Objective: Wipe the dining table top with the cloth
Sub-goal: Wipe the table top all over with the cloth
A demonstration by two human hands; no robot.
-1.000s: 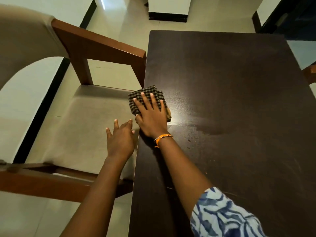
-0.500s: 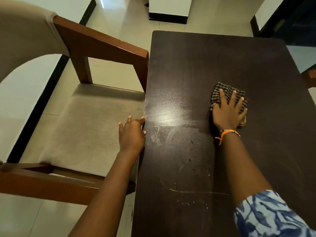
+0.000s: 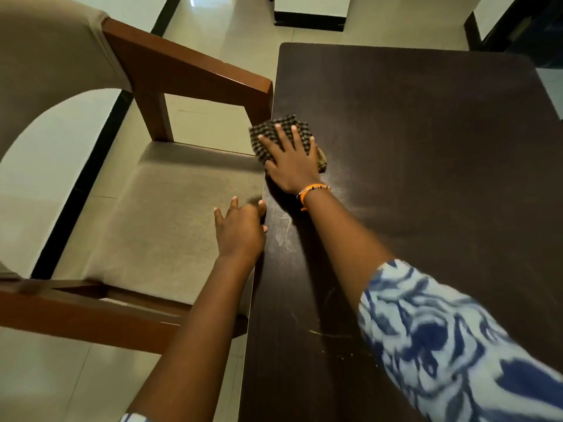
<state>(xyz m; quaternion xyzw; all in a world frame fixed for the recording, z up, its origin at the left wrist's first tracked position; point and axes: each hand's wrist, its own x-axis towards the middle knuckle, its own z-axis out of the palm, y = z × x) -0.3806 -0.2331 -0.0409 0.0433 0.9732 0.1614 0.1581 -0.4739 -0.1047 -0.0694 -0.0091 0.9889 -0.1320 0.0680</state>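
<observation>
A dark brown dining table top (image 3: 426,178) fills the right half of the view. A folded black-and-tan checked cloth (image 3: 280,124) lies at the table's left edge. My right hand (image 3: 289,162) presses flat on the cloth with straight, spread fingers, and most of the cloth is under it. My left hand (image 3: 240,229) rests open at the table's left edge, nearer to me, with its thumb on the table top and its fingers over the chair seat. Faint smears and scratches show on the table near my arms.
A wooden armchair (image 3: 189,71) with a beige seat cushion (image 3: 158,214) stands tight against the table's left edge. Pale tiled floor (image 3: 237,28) surrounds the table. A white block with a dark base (image 3: 310,13) stands beyond the far edge.
My right hand has swept the cloth from the table's middle back to the left edge. My left hand stayed at the left edge.
</observation>
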